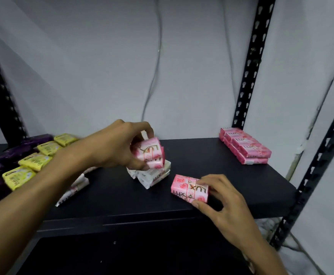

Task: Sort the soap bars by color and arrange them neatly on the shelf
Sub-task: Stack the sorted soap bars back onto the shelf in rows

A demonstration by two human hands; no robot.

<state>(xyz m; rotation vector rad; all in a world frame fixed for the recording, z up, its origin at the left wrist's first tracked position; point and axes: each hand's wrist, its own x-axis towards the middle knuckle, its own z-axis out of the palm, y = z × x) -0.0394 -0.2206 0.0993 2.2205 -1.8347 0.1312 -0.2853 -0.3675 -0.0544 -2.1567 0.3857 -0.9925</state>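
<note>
My left hand [120,145] grips a bundle of pink soap bars [151,153] held together by a band, lifted just above a small pile of white soap bars [152,175] at the shelf's middle. My right hand [219,197] holds a second banded pink bundle [188,188] that lies on the black shelf [221,195] near its front edge. A neat two-layer stack of pink bars [245,147] sits at the back right. Yellow bars [37,160] and purple bars [9,153] line the left end. More white bars [73,189] lie partly under my left forearm.
Black perforated uprights [253,62] frame the shelf at right and left. A grey wall with a hanging cable [154,76] lies behind. Bare shelf surface shows between the white pile and the pink stack.
</note>
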